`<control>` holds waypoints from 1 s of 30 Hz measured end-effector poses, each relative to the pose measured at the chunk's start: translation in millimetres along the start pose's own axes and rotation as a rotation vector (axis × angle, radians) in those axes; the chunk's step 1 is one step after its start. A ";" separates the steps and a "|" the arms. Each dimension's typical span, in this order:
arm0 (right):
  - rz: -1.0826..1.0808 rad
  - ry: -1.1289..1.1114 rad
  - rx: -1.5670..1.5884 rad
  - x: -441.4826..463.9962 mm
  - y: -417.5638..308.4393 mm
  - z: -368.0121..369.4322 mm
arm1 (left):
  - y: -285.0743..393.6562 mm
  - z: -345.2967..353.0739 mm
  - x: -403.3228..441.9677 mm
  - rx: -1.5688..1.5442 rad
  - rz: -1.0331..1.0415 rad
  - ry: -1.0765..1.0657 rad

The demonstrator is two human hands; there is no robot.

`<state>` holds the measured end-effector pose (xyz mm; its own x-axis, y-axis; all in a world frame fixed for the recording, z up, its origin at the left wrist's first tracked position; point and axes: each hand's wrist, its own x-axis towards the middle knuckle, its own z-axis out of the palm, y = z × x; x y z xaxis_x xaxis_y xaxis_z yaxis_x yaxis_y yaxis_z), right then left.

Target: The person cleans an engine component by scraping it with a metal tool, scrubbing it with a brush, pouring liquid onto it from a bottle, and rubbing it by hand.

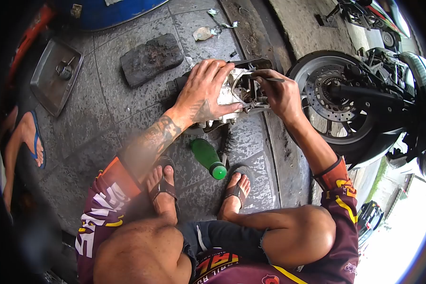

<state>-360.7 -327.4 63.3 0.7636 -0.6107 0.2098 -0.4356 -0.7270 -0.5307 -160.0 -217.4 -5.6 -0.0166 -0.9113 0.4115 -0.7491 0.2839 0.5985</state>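
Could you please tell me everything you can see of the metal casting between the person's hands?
The metal casting looks like bright silvery metal, irregular in shape, with an angular rim around an open, dark cavity facing the camera. It is low over the paved floor, between a dark block and a motorcycle wheel. The left hand grips its left side; the right hand holds a slim dark rod at the cavity. Its underside is hidden.
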 end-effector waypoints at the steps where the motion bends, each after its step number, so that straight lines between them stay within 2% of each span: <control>1: 0.024 0.003 -0.016 -0.4 -6.5 0.8 | -0.3 0.2 0.7 0.014 -0.002 -0.015; 5: -0.085 -0.069 -0.084 -6.4 -5.3 9.9 | -1.4 1.1 0.7 0.043 0.009 -0.032; 8: 0.046 0.029 -0.048 -2.5 10.1 0.6 | -0.9 1.1 -3.1 0.029 -0.008 -0.036; 12: -0.091 -0.084 -0.110 -6.4 -14.3 6.9 | 0.4 1.0 1.8 0.034 -0.008 -0.041; 15: 0.053 -0.018 -0.032 -1.5 6.4 -2.4 | 0.8 1.0 -1.6 0.040 -0.010 -0.037; 19: 0.012 -0.155 -0.084 -11.7 -6.7 -3.8 | 0.5 -0.8 0.5 0.052 -0.003 -0.050; 22: 0.157 -0.038 0.023 -4.6 8.7 -8.0 | -1.5 3.3 -1.8 0.034 -0.019 -0.049; 25: -0.032 -0.185 -0.080 -16.1 -7.4 -4.8 | -1.0 1.3 -1.5 0.041 -0.009 -0.037; 27: 0.111 -0.085 -0.024 -8.9 4.0 -8.0 | -1.2 1.5 -0.3 0.033 -0.010 -0.040; 29: 0.108 -0.030 -0.021 -3.0 4.9 -8.8 | -1.3 1.4 -0.4 0.022 -0.012 -0.034; 30: 0.042 -0.071 -0.048 -4.9 1.3 -3.4 | -1.3 1.2 -0.4 0.016 -0.013 -0.035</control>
<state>-366.7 -326.5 64.4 0.7752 -0.6184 0.1291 -0.4889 -0.7167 -0.4973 -159.8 -217.7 -7.3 -0.0303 -0.9248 0.3793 -0.7596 0.2679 0.5927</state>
